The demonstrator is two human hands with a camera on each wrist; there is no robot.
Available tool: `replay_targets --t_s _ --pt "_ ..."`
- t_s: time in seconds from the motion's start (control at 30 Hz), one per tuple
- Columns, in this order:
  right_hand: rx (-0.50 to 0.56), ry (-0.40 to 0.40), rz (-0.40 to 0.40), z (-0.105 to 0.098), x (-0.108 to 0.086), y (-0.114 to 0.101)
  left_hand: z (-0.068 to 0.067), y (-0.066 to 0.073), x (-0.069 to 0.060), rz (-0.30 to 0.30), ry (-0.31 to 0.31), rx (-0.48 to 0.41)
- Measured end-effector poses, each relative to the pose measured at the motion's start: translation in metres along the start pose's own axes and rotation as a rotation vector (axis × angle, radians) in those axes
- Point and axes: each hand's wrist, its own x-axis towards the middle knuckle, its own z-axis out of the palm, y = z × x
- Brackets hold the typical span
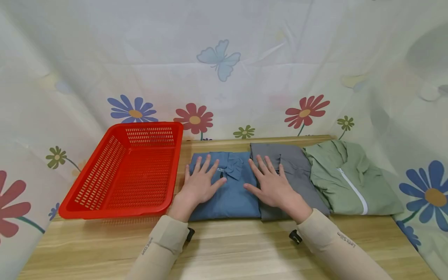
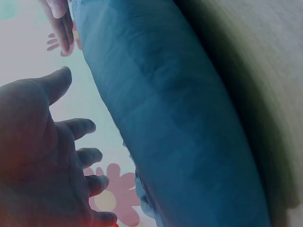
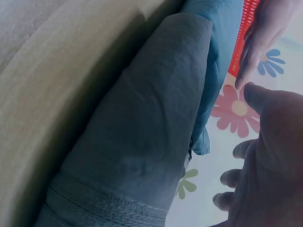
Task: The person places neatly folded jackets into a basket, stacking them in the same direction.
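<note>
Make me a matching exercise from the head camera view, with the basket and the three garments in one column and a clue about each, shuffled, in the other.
Things
1. basket
2. blue garment
3. gray garment
4. green garment

Clues
A. has a garment on either side of it
B. has a long white strip on its upper side
C. stands at the left end of the row
D. is the garment nearest the basket

Right pairs: 1-C, 2-D, 3-A, 4-B
</note>
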Motion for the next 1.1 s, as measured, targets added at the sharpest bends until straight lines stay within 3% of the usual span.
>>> replay_targets --t_s 0.47,0.8,1.1 --pt "0.080 0.035 -0.007 0.002 -0.002 0.003 0.007 0.003 0.005 0.018 -0.002 -0.001" --pt "0.271 0.179 0.008 0.004 -0.013 0.025 0.011 0.008 0.007 0.031 -0.048 -0.095" --pt "0.335 0.233 0.071 0.004 -0.026 0.046 0.014 0.022 0.006 0.123 -0.037 -0.223"
